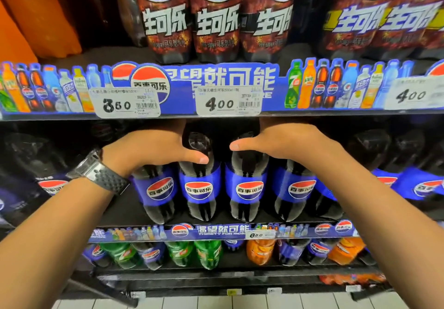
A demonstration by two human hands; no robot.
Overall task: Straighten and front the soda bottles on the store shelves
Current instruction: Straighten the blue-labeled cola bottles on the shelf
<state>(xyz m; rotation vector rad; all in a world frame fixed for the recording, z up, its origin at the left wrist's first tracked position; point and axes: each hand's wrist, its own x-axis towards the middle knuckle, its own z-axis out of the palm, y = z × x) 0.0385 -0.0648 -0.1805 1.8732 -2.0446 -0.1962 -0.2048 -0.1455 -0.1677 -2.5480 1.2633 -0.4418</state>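
Four Pepsi bottles (199, 189) upright, front of middle shelf (120, 210). Left grip (149, 150) and right grip (286, 144) reach over outer necks, thumbs inward; fingers hidden, clasp undeterminable. Bottles directly beneath.

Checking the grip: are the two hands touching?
Apart. In the head view, a clear gap separates the thumbs of the left hand and the right hand.

Two bare forearms, both outstretched.
Left hand (149, 147) at 9 o'clock, right hand (288, 143) at 3 o'clock; forearms enter from 7 and 5; thumbs point inward, fingers hidden.
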